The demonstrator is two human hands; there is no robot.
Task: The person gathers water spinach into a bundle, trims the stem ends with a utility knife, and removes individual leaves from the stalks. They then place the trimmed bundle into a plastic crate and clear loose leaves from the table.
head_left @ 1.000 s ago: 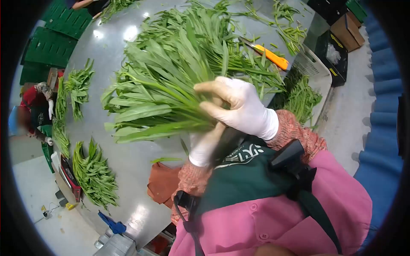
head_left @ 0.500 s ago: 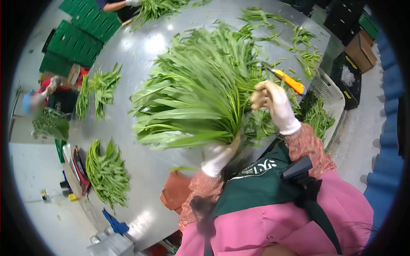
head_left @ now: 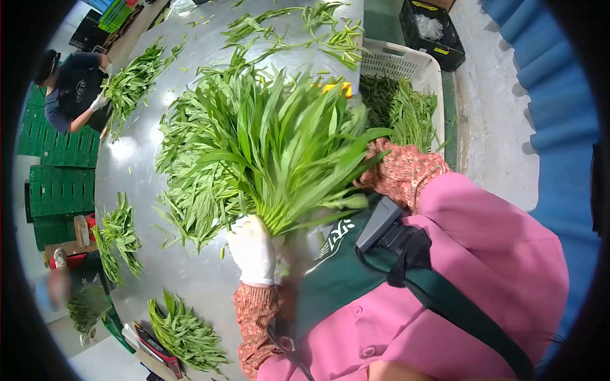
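My left hand (head_left: 252,249), in a white glove, is closed around the stem ends of a large bunch of water spinach (head_left: 279,146). Its leaves fan upward and to the right over the metal table. Beneath and to the left of the bunch lies a heap of the same greens (head_left: 197,184). My right hand is hidden behind the leaves; only its patterned sleeve (head_left: 406,171) shows, at the bunch's right side. Beyond the bunch, the orange handle of a knife (head_left: 340,89) is partly covered by leaves.
A white basket (head_left: 432,76) of greens stands on the right, with a black crate (head_left: 435,35) behind it. Smaller bunches (head_left: 187,333) lie along the table's left side. A co-worker (head_left: 76,95) handles greens at the far left. Cut stems (head_left: 343,44) lie at the back.
The bunch has turned, its stem ends moving from the right to the lower middle. My left hand now shows at the stems; my right hand has gone behind the leaves. The view has swung round.
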